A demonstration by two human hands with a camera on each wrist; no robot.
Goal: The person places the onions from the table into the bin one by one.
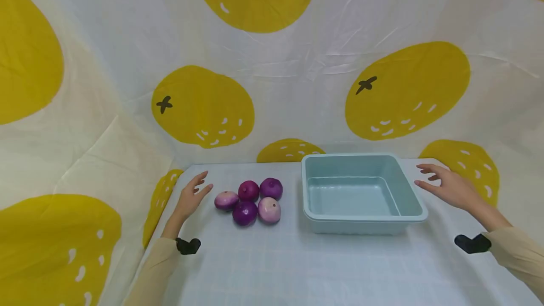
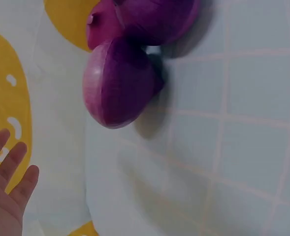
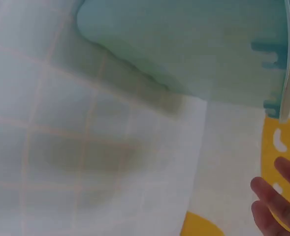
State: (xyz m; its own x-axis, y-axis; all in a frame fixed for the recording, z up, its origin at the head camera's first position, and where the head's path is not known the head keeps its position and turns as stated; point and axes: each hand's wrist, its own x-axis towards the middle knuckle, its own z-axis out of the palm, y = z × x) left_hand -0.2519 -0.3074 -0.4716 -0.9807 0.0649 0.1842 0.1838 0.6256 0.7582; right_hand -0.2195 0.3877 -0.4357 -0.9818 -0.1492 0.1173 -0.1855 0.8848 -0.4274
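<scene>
Several purple onions (image 1: 253, 200) lie in a cluster on the white checked tablecloth (image 1: 272, 263). My left hand (image 1: 196, 190) hovers just left of them with straight fingers (image 2: 9, 169), holding nothing; the nearest onion (image 2: 116, 82) shows close in the left wrist view. A pale blue square tub (image 1: 411, 192) stands empty right of the onions. My right hand (image 1: 437, 182) floats beside its right rim, fingers (image 3: 275, 196) spread, apart from the tub's outer wall (image 3: 194, 44).
A white cloth with big yellow fruit prints (image 1: 203, 106) hangs behind and at both sides of the table. The table's left edge (image 1: 159, 211) lies close by my left forearm. Black wrist mounts (image 1: 188, 245) sit on both sleeves.
</scene>
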